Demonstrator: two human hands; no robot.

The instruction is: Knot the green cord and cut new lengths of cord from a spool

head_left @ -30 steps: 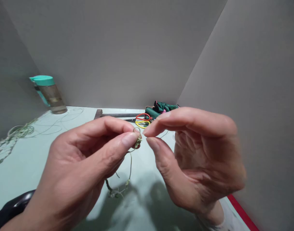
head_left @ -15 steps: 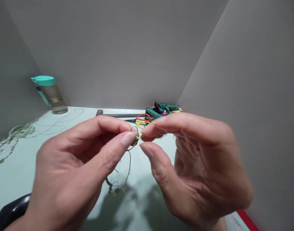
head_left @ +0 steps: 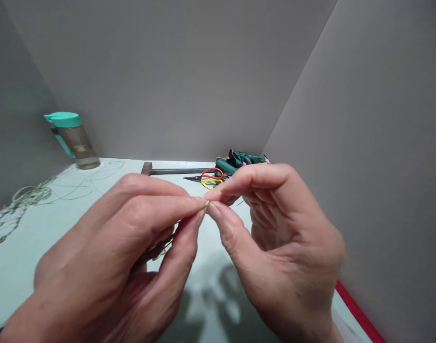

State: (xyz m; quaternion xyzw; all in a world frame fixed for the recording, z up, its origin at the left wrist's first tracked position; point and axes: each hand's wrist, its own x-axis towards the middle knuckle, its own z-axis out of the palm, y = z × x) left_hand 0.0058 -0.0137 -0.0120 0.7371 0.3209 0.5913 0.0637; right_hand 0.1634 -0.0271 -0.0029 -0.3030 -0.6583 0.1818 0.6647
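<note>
The left hand (head_left: 121,247) and the right hand (head_left: 282,238) are up close, in front of the scissors (head_left: 201,179). The left hand pinches a bit of green string (head_left: 207,205) with its thumb and pointing finger. The right hand pinches at the same bit, its thumb and finger tips shut together there. So the string is between the two hands, just on the near side of the scissors. More string peeks out under the left hand, but fingers hide most of it. A red strip (head_left: 359,312) runs to the right of the scissors, nearer. Far to the left of the scissors, a messy string pile (head_left: 34,194) lies on the pale table (head_left: 210,271). The scissors have one red and one yellow handle. Just behind them is a dark bar (head_left: 178,171), and a green cloth (head_left: 225,166) is bunched up at their right. A bottle (head_left: 78,143) with a teal lid stands well left of the scissors, and a gray wall (head_left: 160,85) rises behind them.
</note>
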